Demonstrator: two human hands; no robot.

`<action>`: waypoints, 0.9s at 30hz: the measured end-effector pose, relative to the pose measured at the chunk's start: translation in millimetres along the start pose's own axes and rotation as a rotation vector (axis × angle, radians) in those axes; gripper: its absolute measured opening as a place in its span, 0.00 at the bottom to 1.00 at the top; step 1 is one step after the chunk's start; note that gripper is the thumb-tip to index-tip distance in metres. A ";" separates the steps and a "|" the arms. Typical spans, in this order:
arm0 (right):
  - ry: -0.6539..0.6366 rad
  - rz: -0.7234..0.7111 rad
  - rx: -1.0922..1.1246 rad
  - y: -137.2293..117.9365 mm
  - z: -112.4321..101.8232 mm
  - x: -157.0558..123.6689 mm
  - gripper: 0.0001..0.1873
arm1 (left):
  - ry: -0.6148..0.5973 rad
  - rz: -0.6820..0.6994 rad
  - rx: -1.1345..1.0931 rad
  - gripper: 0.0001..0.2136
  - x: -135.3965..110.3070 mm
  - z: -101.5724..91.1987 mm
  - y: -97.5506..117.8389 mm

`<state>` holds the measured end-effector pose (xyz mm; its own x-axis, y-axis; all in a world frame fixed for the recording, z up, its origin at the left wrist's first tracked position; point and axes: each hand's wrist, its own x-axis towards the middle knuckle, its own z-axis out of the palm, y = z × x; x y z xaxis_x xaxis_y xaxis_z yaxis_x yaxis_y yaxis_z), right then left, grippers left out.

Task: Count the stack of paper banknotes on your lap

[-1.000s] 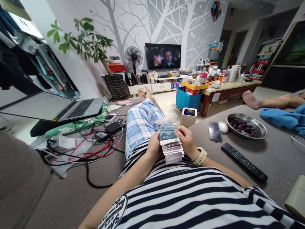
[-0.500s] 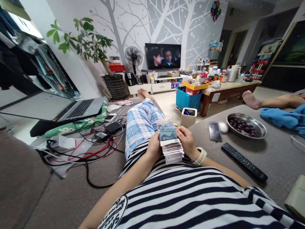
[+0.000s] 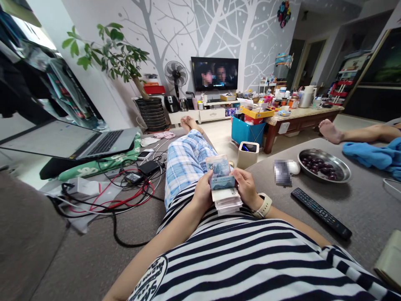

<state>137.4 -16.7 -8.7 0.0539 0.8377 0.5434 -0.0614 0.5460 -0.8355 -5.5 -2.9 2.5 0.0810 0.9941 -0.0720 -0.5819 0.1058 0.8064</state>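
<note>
I lie back on a grey sofa in a striped shirt and plaid trousers. Both hands hold a thick stack of banknotes [image 3: 223, 188] over my lap. My left hand [image 3: 203, 193] grips the stack's left side, thumb on top. My right hand [image 3: 247, 188], with a pale watch on its wrist, is closed on the right side, fingers on the top notes. The upper notes are folded upward away from me.
A black remote [image 3: 321, 212], a steel bowl of dark fruit [image 3: 323, 164] and a blue cloth [image 3: 372, 154] lie on the sofa at right. Another person's bare foot [image 3: 329, 130] rests there. A laptop [image 3: 94, 144] and tangled cables [image 3: 125, 188] sit left. A beige cup [image 3: 248, 153] stands ahead.
The top notes have been flipped further up and forward. My right hand has shifted slightly down the stack. Nothing else has moved.
</note>
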 end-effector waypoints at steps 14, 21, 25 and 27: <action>0.092 0.095 -0.115 7.9 -0.9 5.4 0.23 | 0.031 -0.024 0.003 0.09 1.1 2.8 2.1; 0.077 0.116 -0.131 11.0 -1.5 8.0 0.23 | 0.016 -0.013 0.043 0.08 -6.6 7.9 8.1; 0.079 0.124 -0.158 10.4 -0.9 7.7 0.24 | 0.013 -0.016 0.048 0.10 -7.7 8.6 8.5; 0.078 0.126 -0.170 10.6 -0.9 7.3 0.23 | 0.007 -0.013 0.046 0.11 -6.1 7.0 6.9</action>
<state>138.0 -4.8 -13.6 0.1333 0.8924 0.4311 0.0964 0.4213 -0.9018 -4.3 -8.4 12.6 0.0826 0.9928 -0.0865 -0.5430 0.1176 0.8315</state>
